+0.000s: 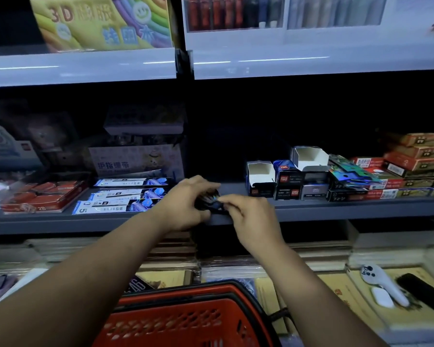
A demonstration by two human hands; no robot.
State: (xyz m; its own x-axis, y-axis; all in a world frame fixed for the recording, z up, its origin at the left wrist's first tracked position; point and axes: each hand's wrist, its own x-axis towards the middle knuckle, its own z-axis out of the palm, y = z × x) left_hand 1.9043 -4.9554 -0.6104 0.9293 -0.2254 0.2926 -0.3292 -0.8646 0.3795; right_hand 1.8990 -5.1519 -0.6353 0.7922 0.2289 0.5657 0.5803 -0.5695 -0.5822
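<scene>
2 hands hold 1 dark packet over the front edge of the shelf: left hand grips it, right hand pinches its end. 3 blue packs lie just left; bare shelf opens behind.

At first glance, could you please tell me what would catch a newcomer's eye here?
Centre frame, the left hand grips a small dark pack at the shelf edge, and the right hand pinches its end. A red basket sits below them, and a yellow 3D box stands top left.
</scene>
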